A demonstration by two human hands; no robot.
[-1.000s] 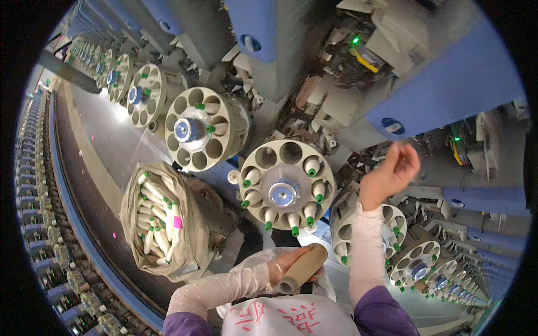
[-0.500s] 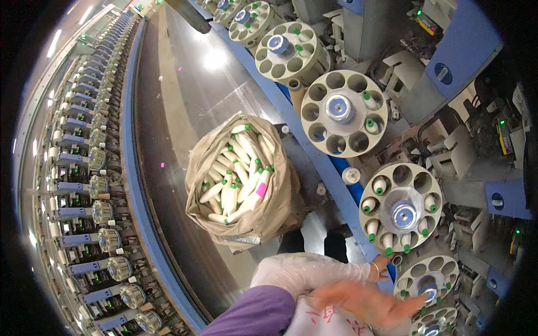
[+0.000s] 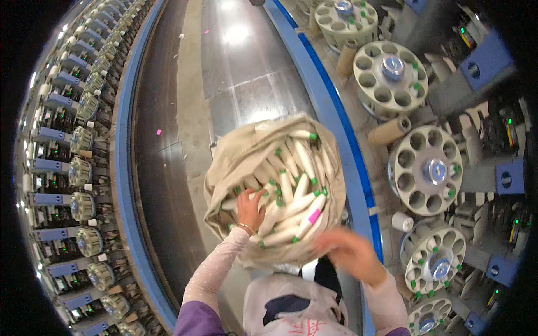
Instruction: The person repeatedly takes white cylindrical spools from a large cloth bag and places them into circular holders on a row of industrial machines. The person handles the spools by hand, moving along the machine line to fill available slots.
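Observation:
A beige cloth sack stands open in front of me, full of white yarn bobbins with green tips. One bobbin carries a pink patch. My left hand reaches inside at the sack's near left, its fingers bent round a yarn bobbin among the others. Motion smears my right hand, which hangs at the near right rim of the sack; its fingers are too blurred to read.
Round bobbin magazines line the machine on the right, some pockets holding green-tipped bobbins. Brown cardboard tubes and a white spool sit beside them. A blue rail edges another machine row on the left.
My view has turned, and the sack now sits nearer the middle. My left hand has gone from beside the right-hand magazines into the sack. My right hand has moved to its rim.

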